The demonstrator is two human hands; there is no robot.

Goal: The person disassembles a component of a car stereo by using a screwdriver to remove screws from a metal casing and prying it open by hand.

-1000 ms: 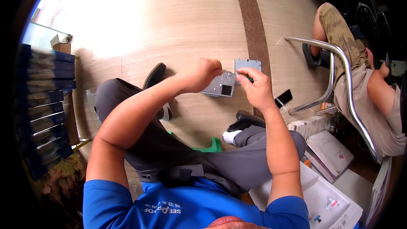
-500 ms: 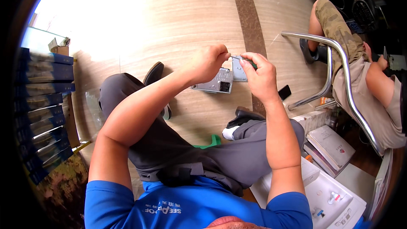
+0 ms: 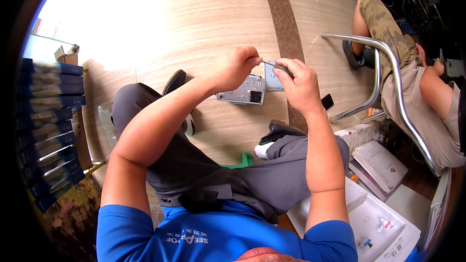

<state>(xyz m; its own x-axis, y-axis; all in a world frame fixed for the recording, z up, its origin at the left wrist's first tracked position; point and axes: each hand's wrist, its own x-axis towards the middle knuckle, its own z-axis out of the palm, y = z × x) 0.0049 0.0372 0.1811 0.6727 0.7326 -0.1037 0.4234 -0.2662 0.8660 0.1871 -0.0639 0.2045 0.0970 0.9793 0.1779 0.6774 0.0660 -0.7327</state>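
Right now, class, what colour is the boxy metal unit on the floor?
Silver-grey; the metal unit shows best in the head view.

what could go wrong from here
The green-handled screwdriver in the right hand points toward the left hand, so a slip might jab the fingers there. If dropped, it could scratch the metal-cased unit below. The smartphone, lying near the metal-tube frame, might get stepped on.

metal box [image 3: 242, 90]: dull, smooth | chair frame [image 3: 357, 39]: polished metal | trousers [image 3: 194, 174]: matt cloth | floor [image 3: 213, 14]: glossy
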